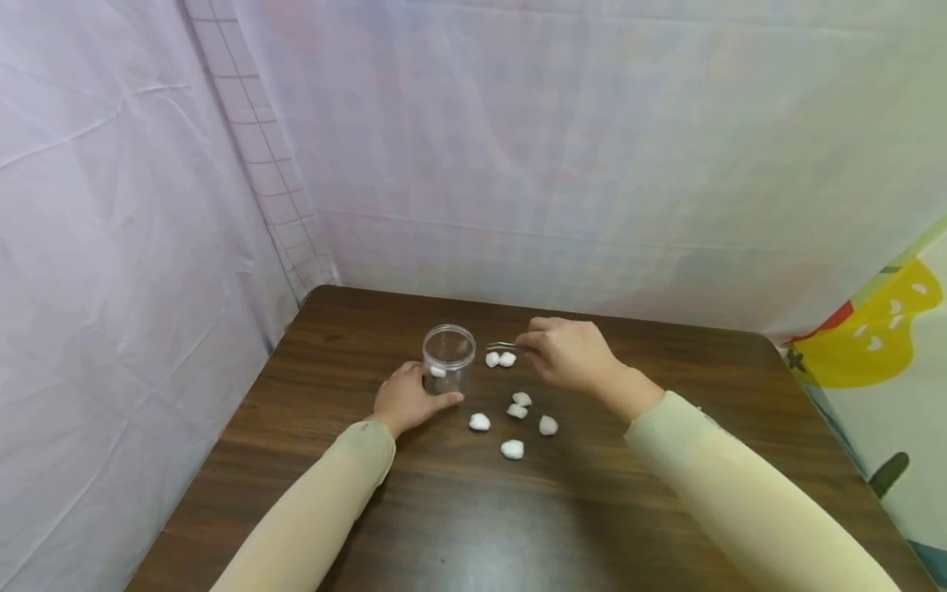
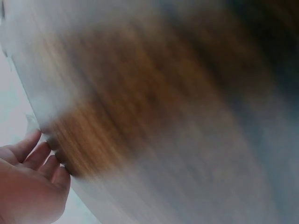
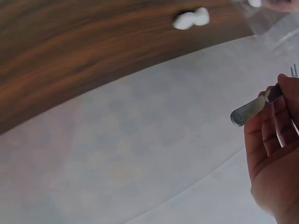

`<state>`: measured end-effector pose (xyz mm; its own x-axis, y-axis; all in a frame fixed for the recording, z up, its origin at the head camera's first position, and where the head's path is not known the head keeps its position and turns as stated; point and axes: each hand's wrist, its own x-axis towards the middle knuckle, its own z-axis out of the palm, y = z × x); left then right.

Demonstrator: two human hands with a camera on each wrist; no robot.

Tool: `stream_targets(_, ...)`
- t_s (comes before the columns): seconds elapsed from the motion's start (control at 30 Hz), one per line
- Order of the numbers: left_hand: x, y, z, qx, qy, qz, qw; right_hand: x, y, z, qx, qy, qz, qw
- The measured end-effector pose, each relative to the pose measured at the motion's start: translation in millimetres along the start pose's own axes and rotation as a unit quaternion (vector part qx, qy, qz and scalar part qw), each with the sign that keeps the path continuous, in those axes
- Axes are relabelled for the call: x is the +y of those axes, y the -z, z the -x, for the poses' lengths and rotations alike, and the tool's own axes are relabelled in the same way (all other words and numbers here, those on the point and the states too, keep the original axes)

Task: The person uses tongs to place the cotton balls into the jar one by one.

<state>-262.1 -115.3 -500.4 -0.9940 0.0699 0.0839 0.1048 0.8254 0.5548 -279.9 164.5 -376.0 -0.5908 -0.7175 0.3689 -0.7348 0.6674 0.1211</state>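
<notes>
A clear round jar stands on the table with its mouth uncovered. One white cotton ball shows through its side. My left hand grips the jar from the left, thumb across its front; in the left wrist view that hand is at the edge. Between thumb and fingers, my right hand pinches metal tweezers, tips pointing left toward the jar. Just below the tips lie two cotton balls side by side. Whether the tips touch them I cannot tell.
Several more cotton balls lie nearer me, among them one at the left, one in front and one at the right. The brown wooden table ends at a white curtain behind and at the left.
</notes>
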Motion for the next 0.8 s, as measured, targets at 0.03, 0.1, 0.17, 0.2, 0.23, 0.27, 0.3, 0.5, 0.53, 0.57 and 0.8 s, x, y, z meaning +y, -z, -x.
stream_targets(0.03,-0.6,-0.2,-0.2,-0.002,0.001,0.000,1.0000,2.3,-0.9,7.2,-0.002,-0.002,-0.002,1.000)
stream_targets(0.1,-1.2,0.1,0.0,-0.003,0.003,0.003,1.0000,6.3,-3.6,23.2,-0.008,-0.008,-0.008,1.000)
stream_targets(0.17,-2.0,-0.1,0.2,-0.006,0.004,0.003,1.0000,10.2,-7.6,40.6,-0.019,-0.016,-0.012,1.000)
stream_targets(0.2,-2.1,-0.2,0.3,-0.007,0.003,0.003,1.0000,11.8,-9.9,49.6,-0.026,-0.021,-0.016,0.999)
stream_targets(0.23,-2.1,-0.1,0.2,-0.008,0.003,0.002,1.0000,13.3,-11.9,58.3,-0.032,-0.026,-0.018,0.999)
stream_targets(0.27,-1.9,-0.1,0.3,-0.008,0.001,0.003,1.0000,14.6,-13.9,66.8,-0.038,-0.030,-0.018,0.999)
stream_targets(0.3,-1.9,-0.2,0.3,-0.008,0.000,0.002,1.0000,16.0,-16.1,74.9,-0.043,-0.033,-0.017,0.998)
stream_targets(0.5,-0.8,-0.1,0.5,-0.004,-0.003,0.009,0.9999,18.9,-25.9,109.2,-0.055,-0.038,-0.018,0.998)
stream_targets(0.53,-0.2,0.2,0.3,-0.004,-0.004,0.011,0.9999,18.9,-26.8,112.8,-0.056,-0.039,-0.020,0.997)
stream_targets(0.57,0.3,0.5,0.2,-0.005,-0.003,0.012,0.9999,18.6,-27.7,116.0,-0.058,-0.040,-0.022,0.997)
stream_targets(0.8,0.7,0.2,-0.1,-0.004,-0.002,0.015,0.9999,17.2,-34.0,128.6,-0.077,-0.055,-0.027,0.995)
